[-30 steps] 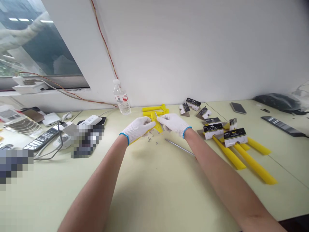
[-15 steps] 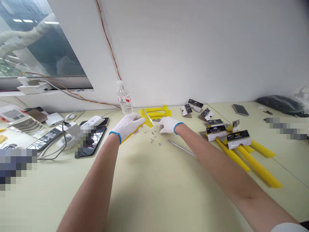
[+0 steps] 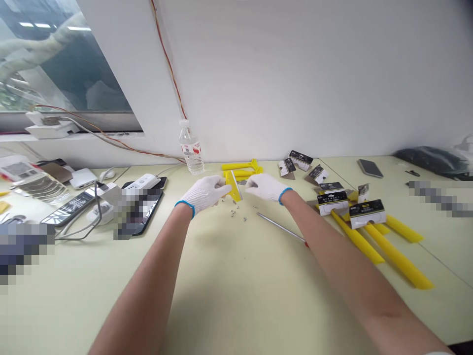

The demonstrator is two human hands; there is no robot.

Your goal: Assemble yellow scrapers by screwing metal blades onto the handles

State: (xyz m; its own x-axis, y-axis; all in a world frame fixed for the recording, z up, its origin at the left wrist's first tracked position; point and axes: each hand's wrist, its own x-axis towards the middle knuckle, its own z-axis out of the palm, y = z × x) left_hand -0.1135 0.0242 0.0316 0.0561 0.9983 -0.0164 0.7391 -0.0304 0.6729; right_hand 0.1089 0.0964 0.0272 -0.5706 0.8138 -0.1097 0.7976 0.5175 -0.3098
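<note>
My left hand (image 3: 207, 193), in a white knit glove with a blue cuff, is closed on a yellow scraper (image 3: 232, 187) whose metal blade edge faces right. Just right of that blade is my gloved right hand (image 3: 268, 187), thumb and fingers pinched together. Whatever sits in the pinch is too small or hidden to make out. Several small screws (image 3: 232, 213) lie scattered on the table beneath the scraper. A screwdriver (image 3: 281, 227) with a metal shaft lies below my right hand, its red end partly covered by my forearm. More yellow scrapers (image 3: 240, 167) rest behind my hands.
At right lie several yellow-handled scrapers (image 3: 397, 254) with black and white card sleeves (image 3: 366, 213). Loose cards (image 3: 301, 160) and a phone (image 3: 370, 168) are farther back. A water bottle (image 3: 192, 153) stands by the wall. On the left are a power strip (image 3: 142, 183), cables and phones.
My left hand has moved right with the scraper, whose blade has turned more upright. My right hand has shifted slightly right and up, away from the screws, still pinched.
</note>
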